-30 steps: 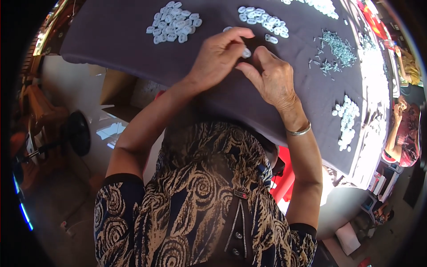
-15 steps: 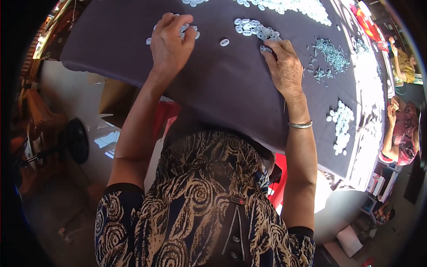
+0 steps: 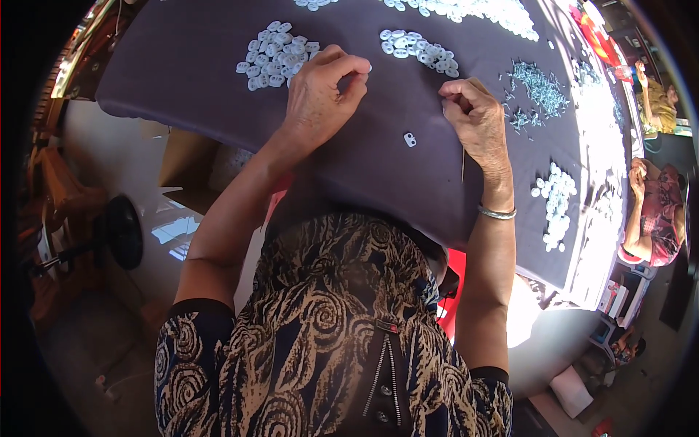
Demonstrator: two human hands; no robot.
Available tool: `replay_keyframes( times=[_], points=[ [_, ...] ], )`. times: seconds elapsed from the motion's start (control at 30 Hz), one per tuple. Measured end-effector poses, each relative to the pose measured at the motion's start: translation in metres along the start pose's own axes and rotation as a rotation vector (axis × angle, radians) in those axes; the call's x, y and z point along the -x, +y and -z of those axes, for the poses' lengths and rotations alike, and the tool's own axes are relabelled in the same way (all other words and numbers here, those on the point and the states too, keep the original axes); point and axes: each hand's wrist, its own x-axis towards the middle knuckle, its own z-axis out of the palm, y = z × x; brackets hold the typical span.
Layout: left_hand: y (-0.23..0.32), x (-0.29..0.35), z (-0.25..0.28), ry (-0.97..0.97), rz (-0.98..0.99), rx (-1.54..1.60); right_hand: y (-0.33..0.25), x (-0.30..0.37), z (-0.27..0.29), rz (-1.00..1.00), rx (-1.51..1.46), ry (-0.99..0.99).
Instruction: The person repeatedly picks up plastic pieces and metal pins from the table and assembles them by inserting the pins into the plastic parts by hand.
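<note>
My left hand [image 3: 324, 95] is closed in a pinch, with the edge of a small white oval plastic piece [image 3: 369, 68] showing at its fingertips. Its knuckles partly cover a pile of similar two-holed pieces [image 3: 271, 54]. To the right, my right hand [image 3: 477, 120] is curled shut, and a thin rod [image 3: 463, 166] sticks out below its palm. Whether its fingertips pinch anything else cannot be made out. Between and below the hands, a single white two-holed piece [image 3: 410, 139] lies on the dark cloth. A smaller group of white pieces [image 3: 419, 51] lies beyond the right hand.
The dark cloth-covered table [image 3: 349, 167] holds scattered small metallic-looking pins [image 3: 539, 87] and another white pile [image 3: 555, 204] at right. More white pieces [image 3: 466, 9] line the far edge. Another person [image 3: 652, 211] is at the far right. A cardboard box [image 3: 189, 164] stands below the table's left edge.
My left hand has moved right off the left pile. My right hand has drawn back from the upper group. A white piece now lies between them, lower on the cloth.
</note>
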Motion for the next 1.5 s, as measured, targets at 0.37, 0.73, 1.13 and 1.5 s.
replay_keyframes(
  times=[0.37,0.73,1.13,1.5],
  points=[
    [0.001,0.006,-0.005,-0.092,0.012,0.013,-0.008,-0.001,0.013,-0.012,-0.022,-0.051],
    [0.008,0.005,-0.008,-0.105,-0.019,0.115,0.008,0.004,0.033,-0.124,0.087,-0.040],
    [0.017,0.005,-0.010,-0.177,0.033,0.146,-0.005,0.008,-0.011,0.110,0.249,0.065],
    [0.013,0.010,-0.011,-0.107,0.186,0.216,-0.018,0.009,0.014,-0.097,-0.149,-0.266]
  ],
)
